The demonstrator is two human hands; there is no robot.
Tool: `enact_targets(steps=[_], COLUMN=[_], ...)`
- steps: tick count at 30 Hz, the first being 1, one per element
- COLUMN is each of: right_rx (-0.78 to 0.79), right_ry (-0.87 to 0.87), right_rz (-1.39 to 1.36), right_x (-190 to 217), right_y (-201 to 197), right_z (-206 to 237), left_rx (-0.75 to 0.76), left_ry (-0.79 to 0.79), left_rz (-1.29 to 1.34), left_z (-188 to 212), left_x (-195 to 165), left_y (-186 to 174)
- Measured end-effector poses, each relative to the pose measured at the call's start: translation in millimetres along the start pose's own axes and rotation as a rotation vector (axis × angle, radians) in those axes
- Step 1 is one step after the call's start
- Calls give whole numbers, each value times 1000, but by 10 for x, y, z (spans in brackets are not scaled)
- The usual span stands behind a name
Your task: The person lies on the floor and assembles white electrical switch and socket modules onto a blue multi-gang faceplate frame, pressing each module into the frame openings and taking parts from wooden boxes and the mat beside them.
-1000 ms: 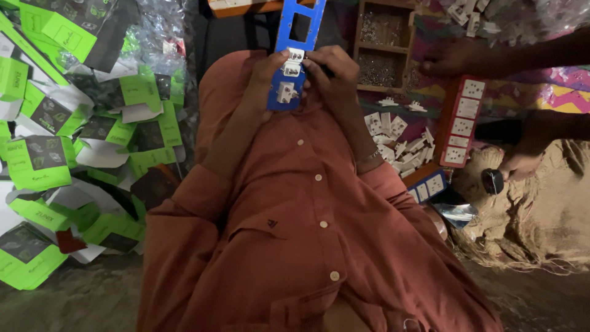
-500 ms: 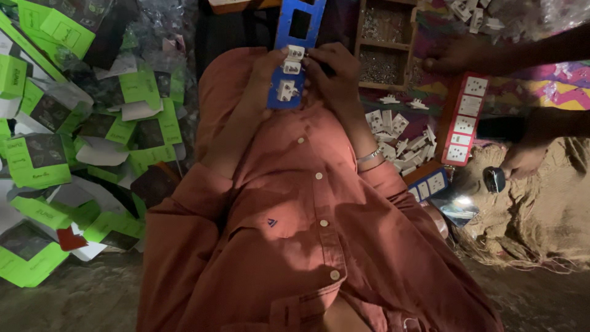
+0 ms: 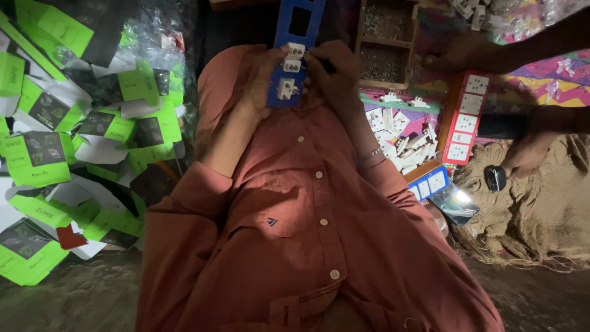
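I see my left hand (image 3: 261, 86) and right hand (image 3: 332, 77) both closed around a blue plate (image 3: 295, 55), held up over my orange shirt (image 3: 307, 227). White sockets (image 3: 290, 74) sit in the plate between my fingers. Green boxes (image 3: 74, 141) are piled on the left (someone else's hand (image 3: 522, 157) holds a small dark thing on the right)
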State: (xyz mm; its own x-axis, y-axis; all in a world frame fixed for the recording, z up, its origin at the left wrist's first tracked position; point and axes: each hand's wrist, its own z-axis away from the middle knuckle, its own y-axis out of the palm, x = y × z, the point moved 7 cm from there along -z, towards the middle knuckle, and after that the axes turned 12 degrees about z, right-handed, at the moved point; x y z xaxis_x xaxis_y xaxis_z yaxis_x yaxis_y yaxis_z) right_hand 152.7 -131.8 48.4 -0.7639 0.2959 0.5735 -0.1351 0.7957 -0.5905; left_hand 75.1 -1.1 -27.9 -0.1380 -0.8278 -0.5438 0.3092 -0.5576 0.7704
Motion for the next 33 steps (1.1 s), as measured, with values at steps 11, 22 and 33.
enact_targets(steps=[11,22,33], right_rx=[59,72,92], right_ry=[131,161,56], right_rz=[-75,-248,-215], right_x=[-65,-262,-160], right_y=[27,12,0], right_z=[-2,71,48], left_rx=[10,85,122], left_ry=[-120,-52,-64], left_rz=[117,161,274], left_z=[-77,-33,-70], left_x=[108,-3,-20], left_y=[-74,36,18])
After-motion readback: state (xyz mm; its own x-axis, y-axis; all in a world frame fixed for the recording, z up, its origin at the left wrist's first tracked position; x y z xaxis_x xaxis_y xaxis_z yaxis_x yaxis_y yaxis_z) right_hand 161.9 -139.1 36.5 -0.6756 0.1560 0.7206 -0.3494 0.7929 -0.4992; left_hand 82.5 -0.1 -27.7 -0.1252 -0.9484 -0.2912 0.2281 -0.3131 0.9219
